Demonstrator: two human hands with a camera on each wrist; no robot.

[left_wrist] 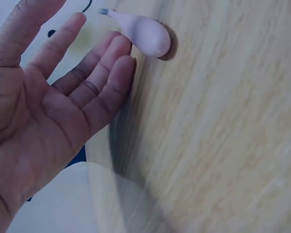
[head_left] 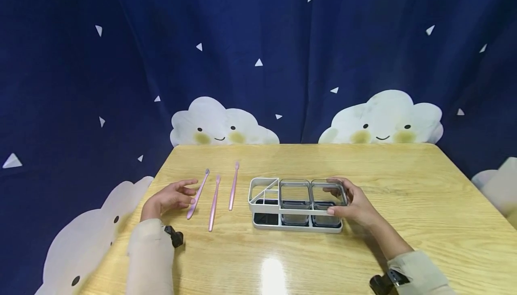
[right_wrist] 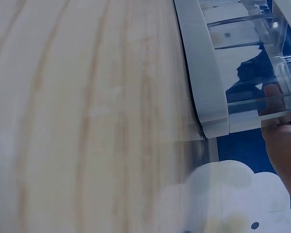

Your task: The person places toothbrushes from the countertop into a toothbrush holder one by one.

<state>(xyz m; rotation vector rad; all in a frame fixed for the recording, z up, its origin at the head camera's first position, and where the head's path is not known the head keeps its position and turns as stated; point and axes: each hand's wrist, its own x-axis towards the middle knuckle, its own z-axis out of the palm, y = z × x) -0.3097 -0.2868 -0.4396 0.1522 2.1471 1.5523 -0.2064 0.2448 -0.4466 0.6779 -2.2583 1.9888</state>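
A white toothbrush holder (head_left: 266, 207) with two clear cups stands on the table. My right hand (head_left: 357, 203) grips its right end, thumb on the front rail and fingers round the back. In the right wrist view, that hand (right_wrist: 283, 141) shows only partly, at the right edge, against the clear plastic. Three pink-purple toothbrushes lie to the left of the holder. Beside the leftmost toothbrush (head_left: 198, 195), my left hand (head_left: 171, 198) has its fingers spread and holds nothing. In the left wrist view its fingertips are close to that toothbrush's rounded handle end (left_wrist: 148, 38).
The middle toothbrush (head_left: 214, 203) and the right toothbrush (head_left: 234, 187) point away from me. All stand on a light wooden table (head_left: 408, 187). A dark blue curtain (head_left: 258, 25) with clouds and white triangles hangs behind and to the sides.
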